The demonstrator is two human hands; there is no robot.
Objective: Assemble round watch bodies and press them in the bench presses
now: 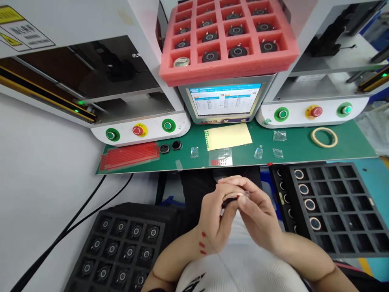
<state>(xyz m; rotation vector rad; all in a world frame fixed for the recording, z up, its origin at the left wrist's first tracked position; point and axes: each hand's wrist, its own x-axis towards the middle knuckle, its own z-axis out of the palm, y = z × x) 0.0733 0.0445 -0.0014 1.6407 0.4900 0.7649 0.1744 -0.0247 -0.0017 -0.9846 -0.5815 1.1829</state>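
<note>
Nearest to me on the head feed, both forearms reach inward over a white ribbed shirt, elbows out, wrists bent toward each other at the chest's midline. The left hand (214, 215) curls round a dark round piece with a pale rim (230, 201), its thumb beneath; red strips (202, 245) are stuck along that wrist. The right hand (258, 215) closes in from the other side, thumb and fingers narrowed to a pinch at the piece's edge, where a small red fleck (238, 196) shows beside the thumb. I judge this to be fine fingertip work on that edge; the fingers hide the exact contact. To my eye, a next move calls for a steady left grip and a light, precise right thumb.

To the left sits a black foam tray of dark round units (133, 211); to the right, a black compartment tray (340, 187) with four pale-rimmed rings (309, 205) down one column.

Beyond the hands, the green table (294, 142) carries flat red strips in clear film (130, 156), two dark watch-like discs (164, 149), a clear sheet with small red tabs (220, 157) and a pale yellow sheet (229, 136). Farthest, I see a lit monitor (226, 99) under a pink foam tray (225, 69).
</note>
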